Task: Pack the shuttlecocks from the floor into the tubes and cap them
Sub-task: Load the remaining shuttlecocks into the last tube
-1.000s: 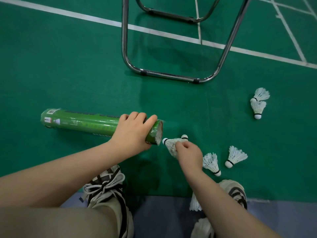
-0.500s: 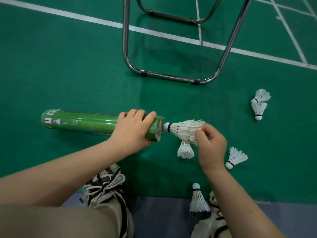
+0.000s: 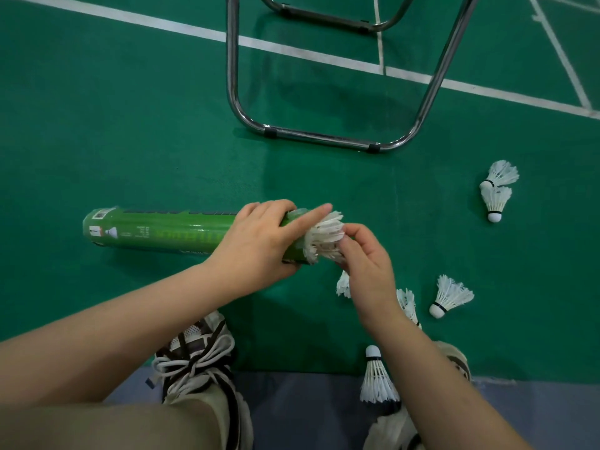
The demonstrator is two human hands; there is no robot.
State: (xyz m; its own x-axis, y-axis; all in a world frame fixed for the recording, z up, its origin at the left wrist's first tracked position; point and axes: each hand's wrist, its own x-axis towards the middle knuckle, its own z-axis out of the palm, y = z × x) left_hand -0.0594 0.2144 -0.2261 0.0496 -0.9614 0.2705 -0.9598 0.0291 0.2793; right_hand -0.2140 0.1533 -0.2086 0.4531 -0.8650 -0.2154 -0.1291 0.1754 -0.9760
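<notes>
Right hand (image 3: 367, 258) pinches the white feather shuttlecock (image 3: 324, 237) mid-frame, cork already inside the mouth of the green cardboard tube (image 3: 168, 233); left hand (image 3: 259, 241) clamps that end; tube's long axis runs frame-left, so push leftward.

We see a glossy green tube (image 3: 168, 233), its wrap shiny like printed film over card. The shuttlecocks (image 3: 449, 296) have matt white feathers and smooth rounded white tips. The floor (image 3: 130, 125) is matt green with a fine, grainy texture. The chair frame (image 3: 324, 136) is polished, chrome-bright metal tubing.
</notes>
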